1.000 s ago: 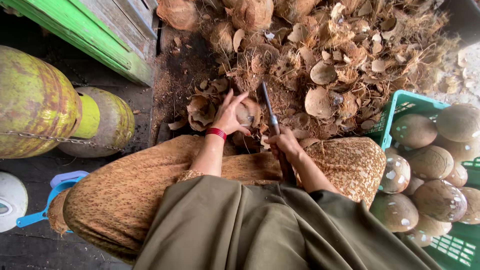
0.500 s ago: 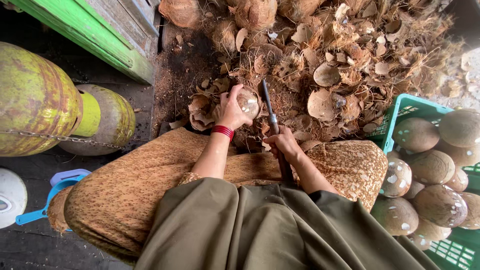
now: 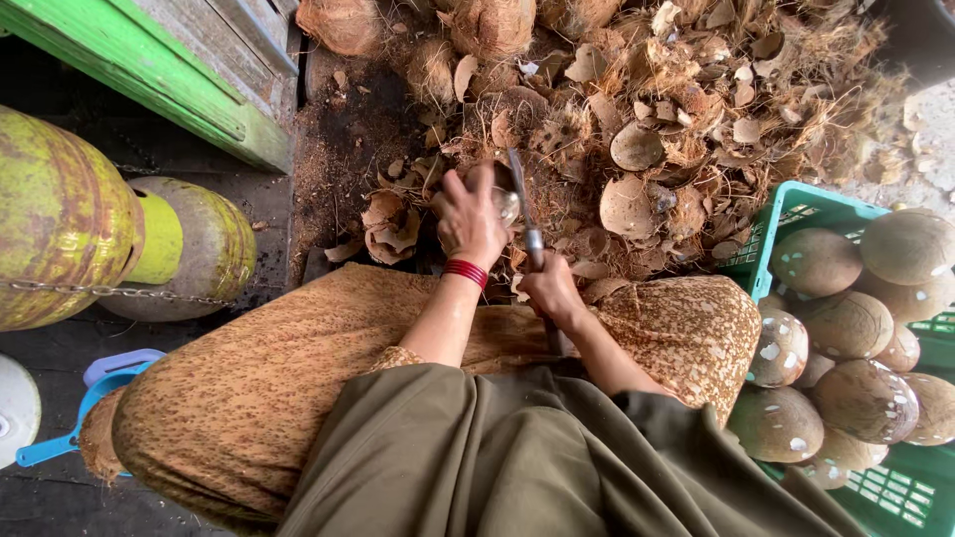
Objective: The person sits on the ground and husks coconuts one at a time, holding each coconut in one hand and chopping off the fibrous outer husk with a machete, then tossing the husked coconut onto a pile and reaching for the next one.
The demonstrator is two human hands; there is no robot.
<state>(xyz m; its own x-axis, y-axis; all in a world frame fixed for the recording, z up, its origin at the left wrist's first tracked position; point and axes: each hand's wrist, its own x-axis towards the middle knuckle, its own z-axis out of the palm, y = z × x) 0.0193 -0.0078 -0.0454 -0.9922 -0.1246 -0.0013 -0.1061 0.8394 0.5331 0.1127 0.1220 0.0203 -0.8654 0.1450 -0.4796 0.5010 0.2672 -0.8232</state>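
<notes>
L hand (image 3: 468, 221) clenched over a small coconut (image 3: 502, 199), held just above the husk pile (image 3: 657, 129). R hand (image 3: 550, 291) gripping a knife (image 3: 525, 214), blade up, touching the coconut's R side. Green crate (image 3: 796, 204) of peeled coconuts (image 3: 846, 323) to the R.

A green crate (image 3: 796, 204) at the right holds peeled coconuts (image 3: 860, 323). Broken husks and shell pieces (image 3: 657, 119) litter the ground ahead. Two yellow-green gas cylinders (image 3: 109, 239) lie at the left.
</notes>
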